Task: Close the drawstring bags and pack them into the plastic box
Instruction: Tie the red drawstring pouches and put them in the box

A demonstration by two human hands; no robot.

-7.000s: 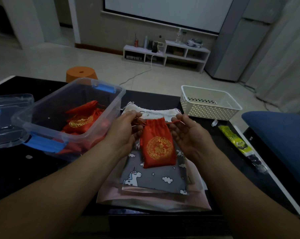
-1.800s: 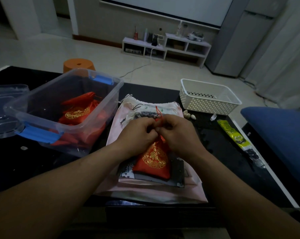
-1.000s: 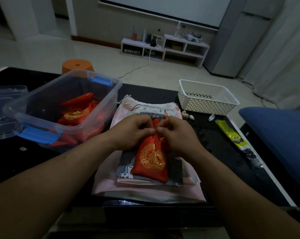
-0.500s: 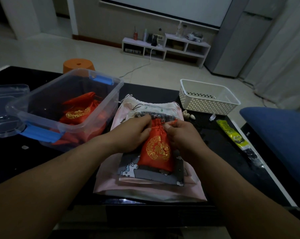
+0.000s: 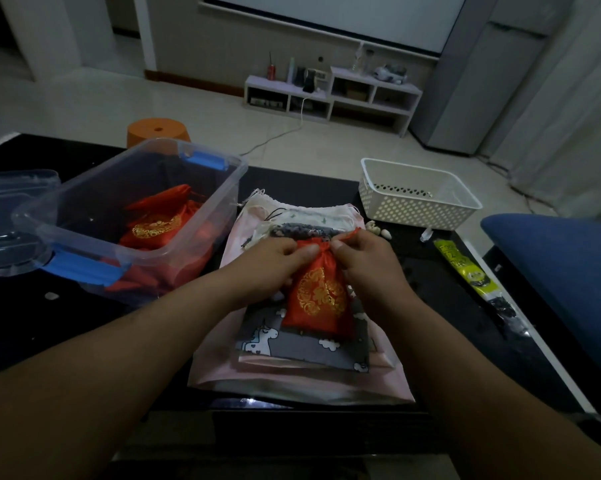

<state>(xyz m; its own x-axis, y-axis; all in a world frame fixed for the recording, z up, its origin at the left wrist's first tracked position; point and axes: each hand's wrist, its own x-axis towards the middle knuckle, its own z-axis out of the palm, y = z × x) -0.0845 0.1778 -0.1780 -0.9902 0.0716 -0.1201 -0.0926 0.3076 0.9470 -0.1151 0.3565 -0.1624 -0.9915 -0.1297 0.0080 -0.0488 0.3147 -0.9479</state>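
Red drawstring bag (image 5: 318, 301) lies atop the stacked bags (image 5: 292, 351), right of the plastic box (image 5: 146, 252); left grip (image 5: 275, 258) and right grip (image 5: 365, 258) each pinch its gathered neck. Pulling both cords (image 5: 349, 234) apart evenly should cinch it

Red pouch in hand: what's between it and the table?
Head view: a grey unicorn bag stacked on a pink bag, both under the red pouch.

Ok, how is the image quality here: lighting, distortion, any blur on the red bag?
Head view: dim throughout, the black table almost featureless, the white screen brightest. Head view: wide-angle bending stretches the forearms and curves the walls near the edges. Head view: the red bag, pinched at its neck by the left hand and right hand, is sharp, its gold pattern readable.
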